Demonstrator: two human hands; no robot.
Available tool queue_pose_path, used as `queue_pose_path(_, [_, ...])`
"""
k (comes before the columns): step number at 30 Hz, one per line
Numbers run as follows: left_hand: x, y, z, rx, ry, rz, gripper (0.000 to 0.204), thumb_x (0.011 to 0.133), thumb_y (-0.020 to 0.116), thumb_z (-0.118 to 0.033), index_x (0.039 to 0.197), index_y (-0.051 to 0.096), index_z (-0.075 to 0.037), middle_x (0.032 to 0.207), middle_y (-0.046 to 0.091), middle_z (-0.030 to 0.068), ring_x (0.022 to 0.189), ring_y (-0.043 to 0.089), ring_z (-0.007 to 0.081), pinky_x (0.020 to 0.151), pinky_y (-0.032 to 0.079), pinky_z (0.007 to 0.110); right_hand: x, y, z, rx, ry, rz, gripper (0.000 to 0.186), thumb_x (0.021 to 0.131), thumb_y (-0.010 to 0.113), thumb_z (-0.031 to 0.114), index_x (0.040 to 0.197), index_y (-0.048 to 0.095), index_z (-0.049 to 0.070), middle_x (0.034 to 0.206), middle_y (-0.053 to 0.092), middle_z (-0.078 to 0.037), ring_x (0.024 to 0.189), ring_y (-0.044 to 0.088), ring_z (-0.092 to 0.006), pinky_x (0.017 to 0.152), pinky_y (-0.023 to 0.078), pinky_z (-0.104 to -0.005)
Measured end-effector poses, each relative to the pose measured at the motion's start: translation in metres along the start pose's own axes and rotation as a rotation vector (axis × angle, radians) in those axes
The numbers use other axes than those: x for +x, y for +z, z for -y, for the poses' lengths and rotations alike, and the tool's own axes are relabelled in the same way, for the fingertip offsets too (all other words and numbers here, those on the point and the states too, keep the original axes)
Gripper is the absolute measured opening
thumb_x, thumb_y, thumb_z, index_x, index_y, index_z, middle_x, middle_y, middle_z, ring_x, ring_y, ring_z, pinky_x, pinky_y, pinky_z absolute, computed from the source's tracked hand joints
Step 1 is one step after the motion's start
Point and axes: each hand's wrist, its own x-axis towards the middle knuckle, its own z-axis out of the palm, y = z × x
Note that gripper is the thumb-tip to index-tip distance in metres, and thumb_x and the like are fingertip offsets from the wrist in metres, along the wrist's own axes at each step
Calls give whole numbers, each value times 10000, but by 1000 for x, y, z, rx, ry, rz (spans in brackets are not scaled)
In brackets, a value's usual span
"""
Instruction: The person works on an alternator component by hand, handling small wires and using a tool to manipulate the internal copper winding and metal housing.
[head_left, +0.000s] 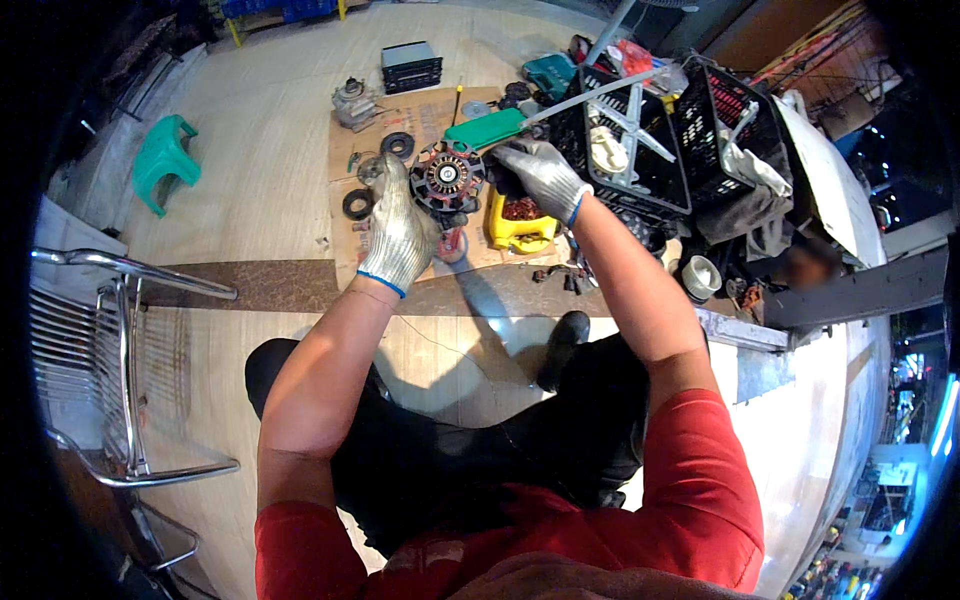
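Observation:
My left hand (pixel 396 232), in a pale knit glove with a blue cuff, is by the left side of a round motor part (pixel 447 175) with a copper-coloured ring of windings and a dark slotted rim. Its fingers are drawn together beside a small pale round piece (pixel 370 170); the grip is partly hidden. On the other side, my right hand (pixel 545 178), gloved alike, has its fingers curled over something dark that I cannot make out. Below that hand sits a cut-open yellow container (pixel 522 236) with reddish-brown bits inside. The motor part rests on flattened cardboard (pixel 345 232).
Black rings (pixel 398 145), a metal housing (pixel 354 104) and a green flat-bladed tool (pixel 485 129) lie around the motor part. Black crates (pixel 645 190) stand right. A green stool (pixel 165 163) and a metal chair (pixel 125 370) are at left; a white cup (pixel 701 277) is at right.

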Motion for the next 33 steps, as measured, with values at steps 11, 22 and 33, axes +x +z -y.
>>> queue_pose_path(11, [-3, 5, 6, 42, -18, 24, 663, 999, 338, -599, 1378, 453, -67, 1345, 562, 147, 1233, 563, 294, 1040, 471, 527, -76, 12, 50, 199, 125, -22, 310, 996, 558, 296, 1051, 651, 5, 829, 640, 3, 690, 556, -53, 617, 461, -213])
queue_pose_path(22, [0, -9, 11, 71, -22, 22, 661, 1000, 340, -590, 1389, 423, -62, 1335, 558, 157, 1214, 573, 309, 1023, 497, 513, -66, 19, 35, 165, 261, 29, 331, 980, 588, 369, 903, 647, 52, 710, 590, 17, 559, 512, -64, 501, 392, -212])
queue_pose_path(33, [8, -23, 22, 75, -85, -10, 670, 994, 357, -592, 1337, 481, -29, 1247, 608, 162, 1091, 641, 292, 942, 553, 487, -59, 18, 25, 149, 265, 81, 296, 976, 608, 348, 912, 631, 60, 704, 577, 28, 555, 490, -50, 495, 384, -209])
